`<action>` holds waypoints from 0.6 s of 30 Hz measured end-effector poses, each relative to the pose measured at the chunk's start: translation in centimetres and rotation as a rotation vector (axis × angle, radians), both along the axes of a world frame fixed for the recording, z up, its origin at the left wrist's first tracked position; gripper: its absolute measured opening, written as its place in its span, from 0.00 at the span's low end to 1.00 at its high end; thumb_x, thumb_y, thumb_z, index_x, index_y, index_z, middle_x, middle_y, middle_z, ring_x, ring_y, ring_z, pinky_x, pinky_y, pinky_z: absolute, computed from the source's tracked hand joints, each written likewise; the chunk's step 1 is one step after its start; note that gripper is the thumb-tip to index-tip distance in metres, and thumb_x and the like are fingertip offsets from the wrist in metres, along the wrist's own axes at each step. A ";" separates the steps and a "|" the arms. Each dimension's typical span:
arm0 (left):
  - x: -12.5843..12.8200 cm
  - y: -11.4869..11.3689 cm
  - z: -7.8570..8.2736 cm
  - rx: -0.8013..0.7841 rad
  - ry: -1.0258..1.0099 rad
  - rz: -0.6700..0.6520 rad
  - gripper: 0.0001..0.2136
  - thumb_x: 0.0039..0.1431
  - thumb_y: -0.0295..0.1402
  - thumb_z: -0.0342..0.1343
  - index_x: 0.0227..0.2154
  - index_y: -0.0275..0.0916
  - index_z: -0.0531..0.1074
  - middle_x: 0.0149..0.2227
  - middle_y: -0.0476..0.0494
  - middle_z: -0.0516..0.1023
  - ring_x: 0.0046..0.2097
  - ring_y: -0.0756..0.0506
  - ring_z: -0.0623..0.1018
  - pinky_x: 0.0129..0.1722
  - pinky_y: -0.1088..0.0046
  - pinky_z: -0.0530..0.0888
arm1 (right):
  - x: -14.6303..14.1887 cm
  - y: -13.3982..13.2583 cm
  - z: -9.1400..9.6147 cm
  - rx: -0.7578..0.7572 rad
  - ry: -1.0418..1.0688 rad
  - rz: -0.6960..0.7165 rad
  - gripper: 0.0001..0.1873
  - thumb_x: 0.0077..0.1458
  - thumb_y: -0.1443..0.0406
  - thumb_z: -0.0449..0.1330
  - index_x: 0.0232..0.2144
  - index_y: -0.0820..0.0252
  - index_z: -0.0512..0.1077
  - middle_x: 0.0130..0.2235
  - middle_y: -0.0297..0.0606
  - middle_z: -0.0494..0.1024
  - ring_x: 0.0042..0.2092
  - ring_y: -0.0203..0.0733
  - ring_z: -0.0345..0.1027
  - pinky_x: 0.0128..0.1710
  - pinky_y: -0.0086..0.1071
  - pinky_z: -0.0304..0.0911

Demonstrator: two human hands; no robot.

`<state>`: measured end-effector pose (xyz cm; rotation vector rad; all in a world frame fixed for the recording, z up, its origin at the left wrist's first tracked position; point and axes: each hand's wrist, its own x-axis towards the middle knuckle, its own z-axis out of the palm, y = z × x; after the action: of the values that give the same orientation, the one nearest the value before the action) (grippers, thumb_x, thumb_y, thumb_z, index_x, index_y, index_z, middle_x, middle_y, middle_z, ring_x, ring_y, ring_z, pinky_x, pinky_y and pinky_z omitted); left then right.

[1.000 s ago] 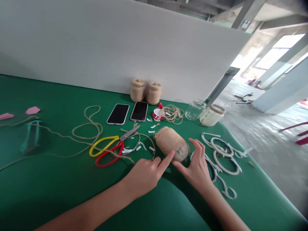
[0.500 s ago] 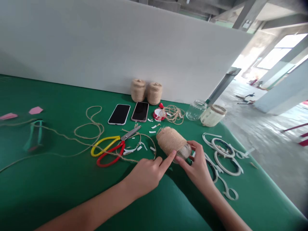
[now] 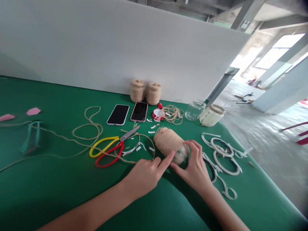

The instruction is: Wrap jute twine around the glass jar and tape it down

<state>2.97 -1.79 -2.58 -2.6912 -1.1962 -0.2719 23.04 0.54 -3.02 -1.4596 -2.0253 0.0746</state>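
A glass jar (image 3: 181,154) lies on its side, tilted, most of its wall wrapped in jute twine (image 3: 168,140) with a bare band at the end nearest me. My right hand (image 3: 193,168) grips that bare end, thumb below and fingers round the far side. My left hand (image 3: 148,175) presses its index fingertip against the edge of the wrapping, other fingers curled. A loose length of twine (image 3: 128,160) runs from the left into this hand; its path under the fingers is hidden. Scissors (image 3: 115,147) with yellow and red handles lie left of the jar, under the twine.
Two twine-covered jars (image 3: 145,93) stand by the white panel, behind two phones (image 3: 128,114). A clear jar (image 3: 195,110) and a tape-covered jar (image 3: 212,115) are at the right. Rolls of white tape (image 3: 226,157) lie near the table's right edge. Paper scraps (image 3: 151,132) surround the scissors.
My right thumb and fingers have shifted their hold on the jar, and more bare glass shows. The left index finger stays at the wrapping's edge. The view has moved slightly.
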 end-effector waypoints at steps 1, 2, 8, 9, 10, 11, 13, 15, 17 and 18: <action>0.0 0.0 0.0 0.003 0.000 0.000 0.34 0.52 0.18 0.37 0.63 0.32 0.33 0.28 0.48 0.69 0.20 0.47 0.69 0.16 0.72 0.67 | -0.1 0.0 0.0 -0.009 0.003 0.020 0.39 0.44 0.52 0.62 0.53 0.58 0.50 0.52 0.48 0.56 0.53 0.52 0.56 0.50 0.46 0.61; 0.0 -0.1 0.0 0.004 0.003 0.001 0.34 0.53 0.18 0.37 0.63 0.32 0.34 0.28 0.48 0.70 0.20 0.48 0.69 0.16 0.72 0.67 | -0.1 -0.1 0.0 -0.020 0.011 0.031 0.38 0.45 0.54 0.62 0.53 0.58 0.50 0.52 0.48 0.56 0.53 0.51 0.57 0.49 0.44 0.62; 0.0 -0.1 0.1 0.013 -0.006 -0.008 0.32 0.54 0.19 0.37 0.63 0.31 0.35 0.27 0.48 0.70 0.20 0.48 0.68 0.17 0.73 0.66 | -0.2 -0.2 0.1 -0.057 0.093 0.012 0.35 0.47 0.54 0.61 0.52 0.56 0.51 0.50 0.45 0.58 0.51 0.48 0.58 0.48 0.43 0.63; 0.1 -0.1 0.0 0.013 -0.008 -0.010 0.32 0.54 0.19 0.37 0.62 0.31 0.35 0.27 0.48 0.70 0.21 0.48 0.68 0.17 0.73 0.66 | -0.2 -0.2 0.0 -0.062 0.111 0.010 0.35 0.47 0.53 0.61 0.52 0.56 0.52 0.50 0.45 0.58 0.51 0.48 0.58 0.48 0.43 0.63; 0.1 0.0 0.0 0.012 -0.007 -0.011 0.32 0.54 0.19 0.37 0.62 0.31 0.35 0.27 0.48 0.70 0.21 0.48 0.68 0.17 0.73 0.66 | -0.2 -0.1 0.0 -0.073 0.133 0.006 0.34 0.47 0.53 0.61 0.52 0.55 0.52 0.50 0.45 0.58 0.51 0.48 0.58 0.48 0.43 0.63; 0.1 0.0 0.0 0.010 -0.003 -0.012 0.33 0.54 0.19 0.37 0.63 0.31 0.35 0.28 0.48 0.70 0.21 0.48 0.68 0.17 0.73 0.66 | -0.2 0.0 -0.1 -0.089 0.158 -0.001 0.34 0.47 0.53 0.61 0.52 0.55 0.53 0.50 0.44 0.59 0.51 0.48 0.59 0.48 0.43 0.63; 0.1 0.1 -0.1 0.003 0.007 -0.014 0.33 0.53 0.18 0.37 0.63 0.32 0.35 0.28 0.47 0.70 0.21 0.48 0.68 0.17 0.73 0.66 | -0.1 0.1 -0.2 -0.130 0.199 -0.017 0.33 0.48 0.52 0.60 0.51 0.55 0.53 0.49 0.44 0.60 0.49 0.47 0.61 0.46 0.42 0.64; 0.1 0.2 -0.1 -0.004 0.013 -0.017 0.33 0.53 0.18 0.37 0.63 0.32 0.35 0.28 0.47 0.70 0.21 0.48 0.68 0.17 0.73 0.66 | 0.1 0.2 -0.3 -0.159 0.195 -0.025 0.32 0.48 0.52 0.59 0.51 0.55 0.53 0.49 0.44 0.62 0.47 0.47 0.62 0.44 0.42 0.65; 0.1 0.2 -0.1 -0.010 0.017 -0.017 0.33 0.53 0.18 0.37 0.63 0.32 0.35 0.28 0.47 0.70 0.21 0.48 0.69 0.17 0.73 0.66 | 0.2 0.3 -0.3 -0.159 0.155 -0.030 0.32 0.49 0.50 0.58 0.52 0.56 0.53 0.48 0.46 0.63 0.46 0.49 0.64 0.42 0.42 0.66; 0.1 0.2 -0.1 -0.011 0.018 -0.016 0.33 0.53 0.18 0.37 0.63 0.32 0.35 0.28 0.47 0.70 0.21 0.48 0.69 0.17 0.73 0.66 | 0.2 0.4 -0.2 -0.155 0.131 -0.037 0.32 0.50 0.50 0.57 0.52 0.57 0.53 0.47 0.46 0.63 0.46 0.49 0.64 0.41 0.43 0.66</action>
<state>3.04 -1.58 -2.71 -2.7082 -1.1744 -0.2432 23.27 0.89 -3.22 -1.5434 -1.9213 0.3101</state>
